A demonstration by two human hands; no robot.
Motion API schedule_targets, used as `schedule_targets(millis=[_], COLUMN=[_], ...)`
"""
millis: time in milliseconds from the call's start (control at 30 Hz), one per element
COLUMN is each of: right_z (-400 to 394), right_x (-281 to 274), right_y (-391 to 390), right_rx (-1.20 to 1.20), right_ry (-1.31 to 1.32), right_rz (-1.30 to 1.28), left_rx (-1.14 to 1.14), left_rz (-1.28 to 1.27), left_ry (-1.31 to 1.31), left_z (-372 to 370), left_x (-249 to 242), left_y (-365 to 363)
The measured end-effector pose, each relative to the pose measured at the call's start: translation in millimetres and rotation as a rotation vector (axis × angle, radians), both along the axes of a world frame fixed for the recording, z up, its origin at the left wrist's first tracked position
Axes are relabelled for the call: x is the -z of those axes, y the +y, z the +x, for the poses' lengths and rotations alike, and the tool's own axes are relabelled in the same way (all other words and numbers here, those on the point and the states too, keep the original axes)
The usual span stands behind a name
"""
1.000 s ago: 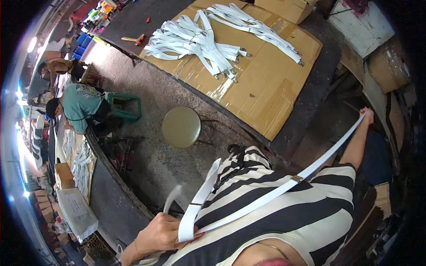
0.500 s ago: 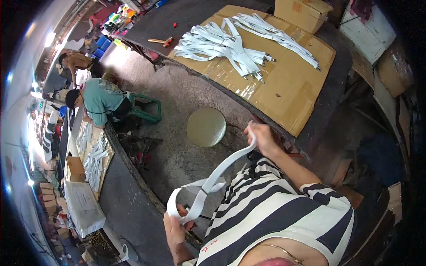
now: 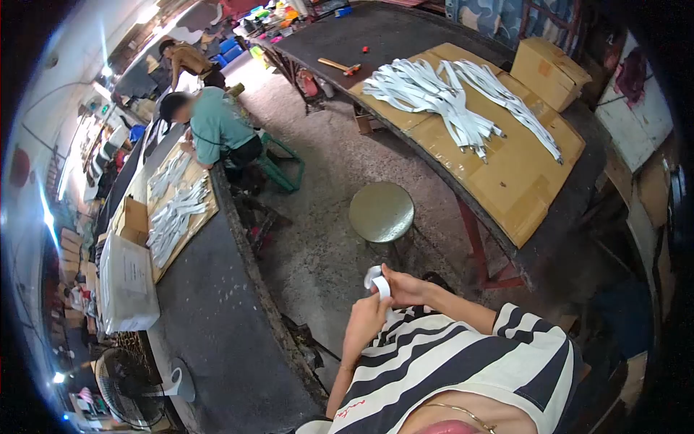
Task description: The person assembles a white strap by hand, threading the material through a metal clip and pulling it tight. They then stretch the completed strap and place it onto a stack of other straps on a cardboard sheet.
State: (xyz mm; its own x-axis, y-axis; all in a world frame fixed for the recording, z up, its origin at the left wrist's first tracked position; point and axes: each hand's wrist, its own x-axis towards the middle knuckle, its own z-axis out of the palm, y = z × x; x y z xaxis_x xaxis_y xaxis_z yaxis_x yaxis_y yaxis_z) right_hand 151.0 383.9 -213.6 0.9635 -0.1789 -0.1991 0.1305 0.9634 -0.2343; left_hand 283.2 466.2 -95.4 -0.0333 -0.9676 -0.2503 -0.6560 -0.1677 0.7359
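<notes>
A white strap (image 3: 382, 288), like flat elastic webbing, is bunched in a small loop between my two hands in front of my striped shirt. My left hand (image 3: 366, 322) closes on the strap from the near side. Just beyond it, my right hand (image 3: 406, 288) grips the same strap, its fingers nearly touching the left ones. Part of the strap is hidden behind the fingers. On the cardboard sheet (image 3: 517, 210) ahead lies a pile of similar white straps (image 3: 419, 90) with metal-looking ends, and a second bundle (image 3: 510, 101) sits to its right.
A round stool (image 3: 382, 212) stands ahead of my hands. A hammer (image 3: 340, 66) and a cardboard box (image 3: 549, 72) rest on the far table. Along the left table are a plastic bin (image 3: 129, 286), more straps (image 3: 177, 217) and a fan (image 3: 130, 387). A person in green (image 3: 220, 126) sits there.
My hands have come together, and the strap, earlier stretched between them in a long curve, is now gathered up. The view has shifted, so the tables and stool appear further right.
</notes>
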Motion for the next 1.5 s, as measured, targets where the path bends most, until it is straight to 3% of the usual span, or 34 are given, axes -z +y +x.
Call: schedule_targets(millis=[67, 167, 233, 267, 333, 400, 500, 600, 633, 800, 1100, 1267, 1333, 1400, 1433, 1500], right_z=[24, 37, 43, 40, 39, 29, 9, -20, -27, -42, -69, -77, -102, -127, -143, -191], right_x=[-8, -15, 11, 23, 54, 35, 27, 8, -1, -6, -51, -66, -47, -46, -49, -59], right_y=[3, -4, -16, -26, -52, -79, -124, -166, -174, -182, -171, -146, -155, -171, -180, -215], right_rx=[0.356, 0.433, 0.557, 0.582, 0.706, 0.741, 0.852, 1.025, 1.037, 0.966, 0.942, 0.994, 0.952, 1.047, 1.142, 1.33], right_ry=[0.227, 0.295, 0.312, 0.307, 0.274, 0.212, 0.183, 0.227, 0.235, 0.16, 0.062, 0.244, -0.225, -0.172, -0.119, 0.191], right_rz=[-0.108, -0.022, 0.144, 0.109, 0.16, 0.355, 0.153, 0.183, 0.225, -0.055, -0.024, 0.009, 0.08, 0.099, 0.119, -0.019], left_rx=[-0.06, -0.168, -0.267, -0.294, -0.262, -0.211, -0.15, -0.178, -0.2, -0.138, -0.134, -0.118, -0.082, 0.144, 0.138, 0.375], left_rz=[0.039, 0.007, 0.03, 0.018, -0.003, -0.035, -0.082, -0.049, -0.044, 0.068, -0.015, -0.092, -0.133, -0.294, -0.292, -0.471], left_ry=[0.013, 0.022, -0.03, -0.043, -0.079, -0.088, -0.078, -0.016, 0.029, -0.069, -0.027, -0.063, -0.132, -0.25, -0.243, -0.25], left_z=[6, 9, 11, 10, 12, 16, 24, 30, 33, 40, 46, 50, 50, 42, 40, 43], left_x=[7, 17, 18, 18, 21, 20, 11, -12, -16, -11, -13, -13, -15, -26, -38, -72], left_y=[7, 20, 27, 32, 43, 58, 80, 96, 101, 105, 102, 105, 104, 101, 100, 93])
